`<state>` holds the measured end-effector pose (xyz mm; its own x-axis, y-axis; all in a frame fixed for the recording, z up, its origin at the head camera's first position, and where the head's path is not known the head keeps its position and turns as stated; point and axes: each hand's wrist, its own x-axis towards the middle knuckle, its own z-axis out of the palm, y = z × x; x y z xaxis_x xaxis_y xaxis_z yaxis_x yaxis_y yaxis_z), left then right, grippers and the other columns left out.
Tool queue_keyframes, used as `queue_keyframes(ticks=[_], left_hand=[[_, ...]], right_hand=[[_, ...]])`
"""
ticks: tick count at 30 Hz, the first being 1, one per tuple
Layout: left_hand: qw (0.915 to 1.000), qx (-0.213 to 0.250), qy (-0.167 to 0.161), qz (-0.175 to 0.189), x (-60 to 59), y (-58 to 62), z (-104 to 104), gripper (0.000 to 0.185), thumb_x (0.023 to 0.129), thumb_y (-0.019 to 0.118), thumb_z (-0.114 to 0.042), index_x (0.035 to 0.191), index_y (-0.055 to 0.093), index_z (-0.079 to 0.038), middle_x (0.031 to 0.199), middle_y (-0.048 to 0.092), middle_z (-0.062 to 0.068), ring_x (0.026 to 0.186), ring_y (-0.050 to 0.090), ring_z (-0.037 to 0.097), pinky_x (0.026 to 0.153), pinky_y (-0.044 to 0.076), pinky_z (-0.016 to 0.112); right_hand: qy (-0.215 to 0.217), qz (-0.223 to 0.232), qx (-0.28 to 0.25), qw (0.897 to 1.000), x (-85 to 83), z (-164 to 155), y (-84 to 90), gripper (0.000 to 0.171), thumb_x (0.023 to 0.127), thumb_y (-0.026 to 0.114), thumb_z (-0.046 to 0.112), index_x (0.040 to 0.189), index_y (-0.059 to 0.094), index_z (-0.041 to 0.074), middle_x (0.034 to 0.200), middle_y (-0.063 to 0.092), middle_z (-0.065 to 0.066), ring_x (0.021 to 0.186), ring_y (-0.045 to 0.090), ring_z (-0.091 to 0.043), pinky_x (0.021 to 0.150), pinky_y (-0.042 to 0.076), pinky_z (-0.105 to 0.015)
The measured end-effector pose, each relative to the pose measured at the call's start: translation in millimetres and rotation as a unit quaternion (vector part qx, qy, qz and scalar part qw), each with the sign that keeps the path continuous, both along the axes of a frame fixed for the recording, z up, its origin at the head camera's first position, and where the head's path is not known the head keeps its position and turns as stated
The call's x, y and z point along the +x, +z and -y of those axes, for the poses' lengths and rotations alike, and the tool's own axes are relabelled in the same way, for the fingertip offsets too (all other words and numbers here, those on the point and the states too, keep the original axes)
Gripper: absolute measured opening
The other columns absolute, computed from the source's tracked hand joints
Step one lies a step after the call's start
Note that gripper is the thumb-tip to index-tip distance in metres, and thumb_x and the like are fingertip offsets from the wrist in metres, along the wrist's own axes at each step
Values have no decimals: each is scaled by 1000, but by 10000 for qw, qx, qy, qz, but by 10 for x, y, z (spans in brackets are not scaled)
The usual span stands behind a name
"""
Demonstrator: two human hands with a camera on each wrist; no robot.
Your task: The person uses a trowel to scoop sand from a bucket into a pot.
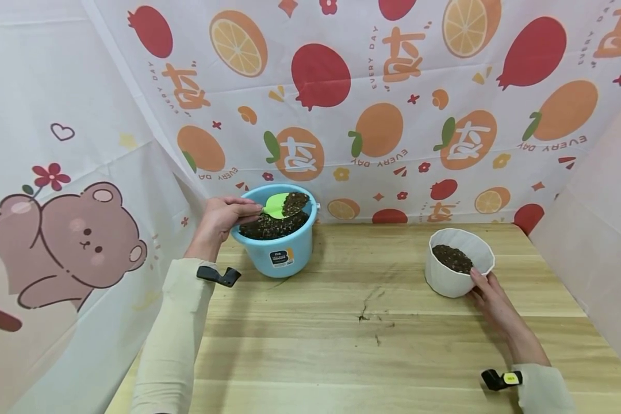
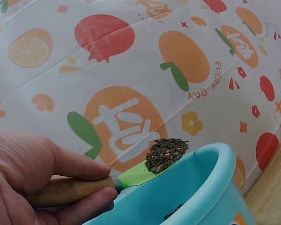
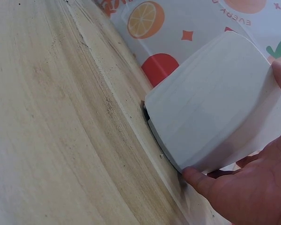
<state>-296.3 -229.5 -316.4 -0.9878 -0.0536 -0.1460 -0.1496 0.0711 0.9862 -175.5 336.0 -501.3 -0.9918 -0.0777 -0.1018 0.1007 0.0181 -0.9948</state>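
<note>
My left hand point(image 1: 221, 217) grips a small garden trowel by its wooden handle point(image 2: 68, 191). The trowel's light green blade point(image 1: 275, 206) carries a heap of dark soil point(image 2: 166, 153) and is over the light blue bucket point(image 1: 302, 248), overlapping its far rim in the left wrist view. More dark soil point(image 1: 269, 230) lies inside the bucket. On the right, my right hand point(image 1: 499, 310) holds a white ribbed flowerpot point(image 1: 442, 280) by its near right side, a digit at the rim and another low by the base point(image 3: 178, 169). Dark soil point(image 1: 451, 259) shows inside the pot.
The wooden table point(image 1: 310, 356) carries bucket and pot, with crumbs of soil point(image 1: 363, 316) scattered between them. A fruit-printed cloth point(image 1: 383, 190) hangs along the back edge. A bear-printed cloth point(image 1: 62, 149) closes off the left, and a pale cloth point(image 1: 605, 253) the right.
</note>
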Motion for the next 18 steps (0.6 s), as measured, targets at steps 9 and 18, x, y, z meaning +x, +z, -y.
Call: queue_keyframes(ticks=[9,18], left_hand=[[9997,126,-156,-100,15,32,-118,15,87,77,-2,102,74,-1,76,77,-2,71,77,10,76,63,27],[9990,245,-361,-14,28,20,-266,8,87,77,-1,89,76,-9,76,76,-2,70,77,10,75,63,26]], right_hand=[[24,69,21,10000,10,9,18,76,109,32,47,162,-13,16,168,-5,-22,153,20,-15,119,34,-18],[24,122,96,9999,9,-2,-8,77,109,31,49,162,-16,17,168,-7,-22,155,15,-20,129,23,-31]])
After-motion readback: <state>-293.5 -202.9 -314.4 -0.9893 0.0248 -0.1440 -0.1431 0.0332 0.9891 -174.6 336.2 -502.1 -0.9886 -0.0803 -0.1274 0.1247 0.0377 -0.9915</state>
